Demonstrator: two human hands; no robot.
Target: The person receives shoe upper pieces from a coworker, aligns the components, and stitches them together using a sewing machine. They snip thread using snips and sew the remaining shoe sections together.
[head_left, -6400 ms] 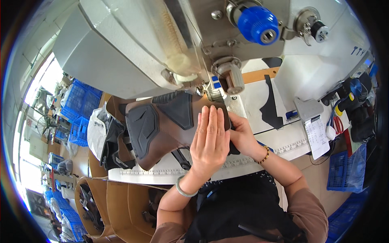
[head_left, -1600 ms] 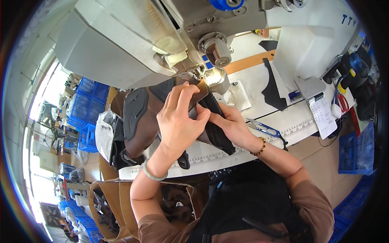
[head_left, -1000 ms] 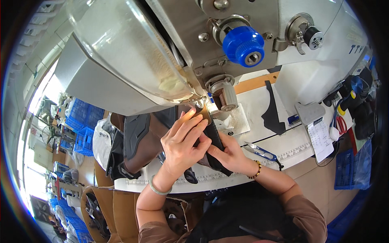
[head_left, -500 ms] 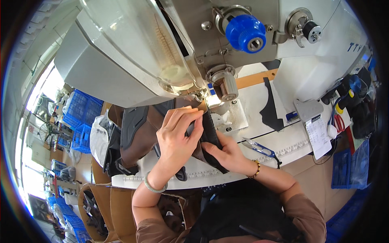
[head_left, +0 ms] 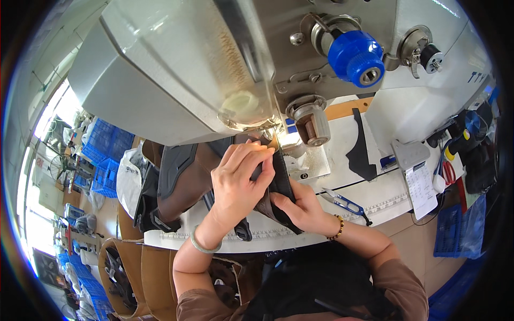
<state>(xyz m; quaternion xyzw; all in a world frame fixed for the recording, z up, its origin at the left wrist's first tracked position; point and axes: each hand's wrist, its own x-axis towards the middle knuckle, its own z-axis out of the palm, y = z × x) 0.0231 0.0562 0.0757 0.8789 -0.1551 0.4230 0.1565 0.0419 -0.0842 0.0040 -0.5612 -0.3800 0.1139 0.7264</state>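
A brown and black leather piece [head_left: 184,190], with raised black panels, lies under the sewing machine [head_left: 144,91]. My left hand [head_left: 241,179] is closed on the piece close to the lit stitching area, thumb and fingertips pinched together. My right hand [head_left: 306,209] grips the piece's black edge strip [head_left: 282,176] nearer to me, thumb on top and the other fingers partly hidden beneath. The needle itself is hidden behind the machine head and my fingers.
On the white table, right of my hands, lie a blue thread snipper [head_left: 345,203] and a black cut piece [head_left: 362,150]. A paper slip [head_left: 420,187] and red-handled scissors [head_left: 447,172] are farther right. Cardboard boxes [head_left: 155,273] stand below left; blue crates [head_left: 110,142] are beyond.
The viewpoint has shifted, so the machine looks larger and its blue knob sits lower and farther right. Both hands keep nearly the same grip on the leather piece.
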